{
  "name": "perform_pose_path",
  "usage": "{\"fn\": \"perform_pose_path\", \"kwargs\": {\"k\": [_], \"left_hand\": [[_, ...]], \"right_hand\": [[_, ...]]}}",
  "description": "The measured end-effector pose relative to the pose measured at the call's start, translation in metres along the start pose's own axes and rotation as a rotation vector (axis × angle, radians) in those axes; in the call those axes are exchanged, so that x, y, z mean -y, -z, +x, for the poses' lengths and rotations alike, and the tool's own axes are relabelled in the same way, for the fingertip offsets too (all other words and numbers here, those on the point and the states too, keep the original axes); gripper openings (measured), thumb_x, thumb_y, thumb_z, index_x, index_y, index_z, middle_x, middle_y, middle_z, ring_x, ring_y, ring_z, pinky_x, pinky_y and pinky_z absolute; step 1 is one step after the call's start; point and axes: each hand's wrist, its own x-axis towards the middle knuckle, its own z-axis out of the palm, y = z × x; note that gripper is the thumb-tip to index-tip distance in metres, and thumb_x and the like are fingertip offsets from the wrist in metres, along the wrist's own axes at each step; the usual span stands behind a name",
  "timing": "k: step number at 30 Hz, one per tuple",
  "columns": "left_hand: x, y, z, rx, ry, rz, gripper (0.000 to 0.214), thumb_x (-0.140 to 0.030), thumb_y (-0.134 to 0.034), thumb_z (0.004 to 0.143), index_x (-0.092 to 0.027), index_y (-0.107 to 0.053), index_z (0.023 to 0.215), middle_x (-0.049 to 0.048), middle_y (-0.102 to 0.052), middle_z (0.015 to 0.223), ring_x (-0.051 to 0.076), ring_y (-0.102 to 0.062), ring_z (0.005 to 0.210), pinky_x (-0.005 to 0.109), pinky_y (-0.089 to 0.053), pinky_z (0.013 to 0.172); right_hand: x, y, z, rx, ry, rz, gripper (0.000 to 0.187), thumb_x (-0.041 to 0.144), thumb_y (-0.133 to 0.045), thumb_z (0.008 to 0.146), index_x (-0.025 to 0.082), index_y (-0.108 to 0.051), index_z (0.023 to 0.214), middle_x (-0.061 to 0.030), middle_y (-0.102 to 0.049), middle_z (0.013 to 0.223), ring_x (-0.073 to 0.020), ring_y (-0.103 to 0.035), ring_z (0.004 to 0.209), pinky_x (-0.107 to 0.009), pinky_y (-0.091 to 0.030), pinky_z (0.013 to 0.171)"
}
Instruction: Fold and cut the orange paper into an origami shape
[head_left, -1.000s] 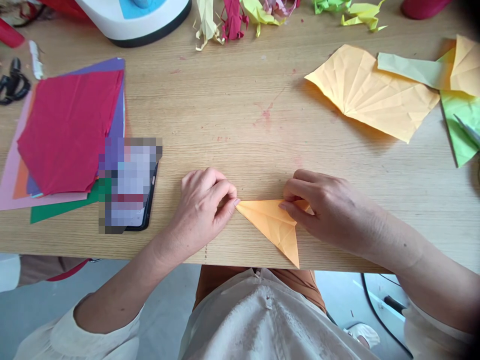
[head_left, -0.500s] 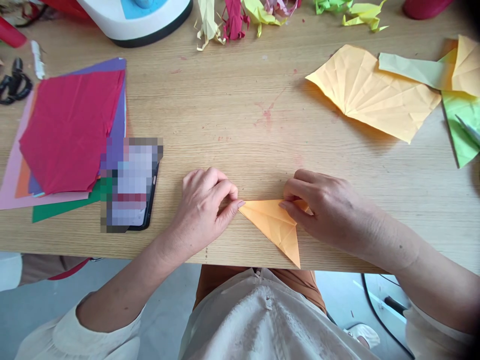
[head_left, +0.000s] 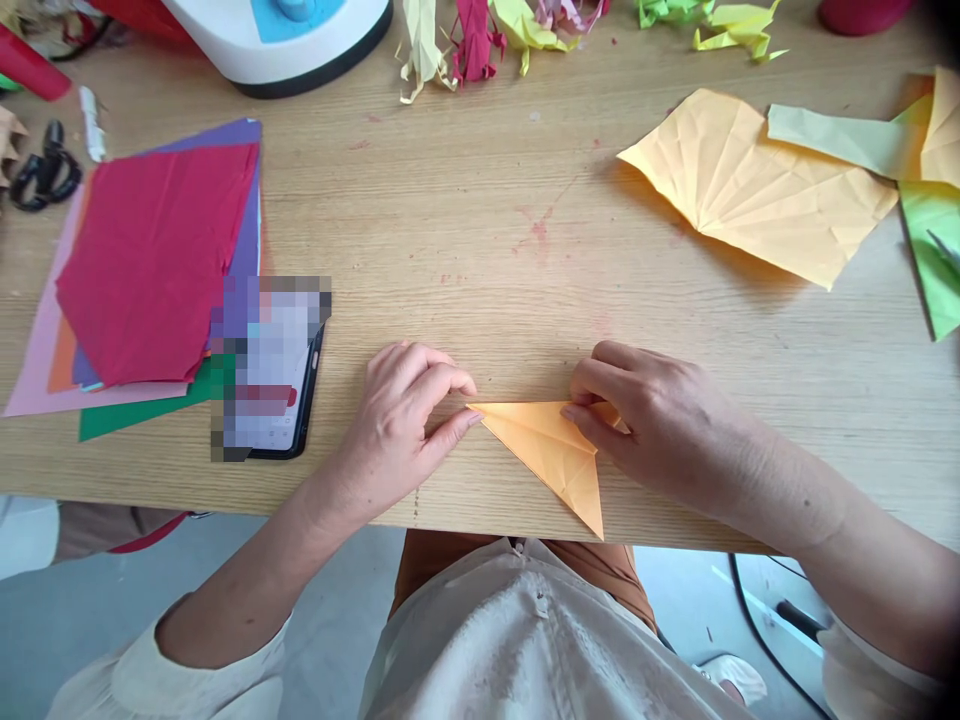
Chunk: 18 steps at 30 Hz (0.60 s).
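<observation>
A folded orange paper triangle (head_left: 551, 452) lies flat near the front edge of the wooden table (head_left: 480, 250), its long point aimed toward me. My left hand (head_left: 401, 420) is curled, thumb and fingers pinching the triangle's left tip. My right hand (head_left: 660, 425) rests on the triangle's right corner, fingers bent and pressing the paper down against the table.
A phone (head_left: 274, 370) lies left of my left hand, partly over a stack of coloured sheets with a red sheet (head_left: 150, 260) on top. A creased orange sheet (head_left: 757, 185) and green papers (head_left: 930, 250) lie at the right. Folded paper figures (head_left: 469, 35), a white appliance (head_left: 277, 40) and scissors (head_left: 41, 175) sit at the back.
My hands and the orange triangle have hardly moved; the left thumb has slid slightly along the triangle's left tip. The view has shifted a little.
</observation>
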Motion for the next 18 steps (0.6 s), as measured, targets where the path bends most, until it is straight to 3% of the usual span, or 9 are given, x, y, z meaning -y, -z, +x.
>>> {"fn": "perform_pose_path", "kwargs": {"k": [6,12,18], "left_hand": [[-0.021,-0.001,-0.018,-0.017,-0.207,0.217,0.041,-0.008,-0.060,0.094,-0.022,-0.061,0.132,0.0062,-0.072,0.116,0.021,-0.064,0.105,0.049,-0.040,0.112],[-0.038,-0.006,-0.023,0.088,-0.325,0.174,0.039,-0.016,-0.058,0.099,-0.014,-0.059,0.139,0.0073,-0.065,0.143,0.022,-0.060,0.131,0.043,-0.034,0.123],[-0.045,-0.010,-0.026,0.157,-0.337,0.183,0.046,-0.023,-0.056,0.101,-0.005,-0.052,0.144,0.0147,-0.055,0.152,0.029,-0.049,0.144,0.047,-0.041,0.121]], "right_hand": [[0.000,0.001,0.001,0.022,-0.004,0.012,0.019,0.017,-0.054,0.094,0.020,-0.052,0.075,-0.0029,-0.056,0.077,-0.0158,-0.052,0.065,-0.029,-0.035,0.060],[-0.002,0.001,0.001,0.030,-0.006,0.033,0.017,0.017,-0.053,0.093,0.019,-0.054,0.076,-0.0032,-0.057,0.078,-0.0162,-0.053,0.068,-0.029,-0.037,0.063],[-0.001,0.000,0.000,0.022,-0.017,0.043,0.017,0.016,-0.055,0.093,0.019,-0.053,0.076,-0.0022,-0.055,0.077,-0.0160,-0.053,0.068,-0.029,-0.036,0.062]]}}
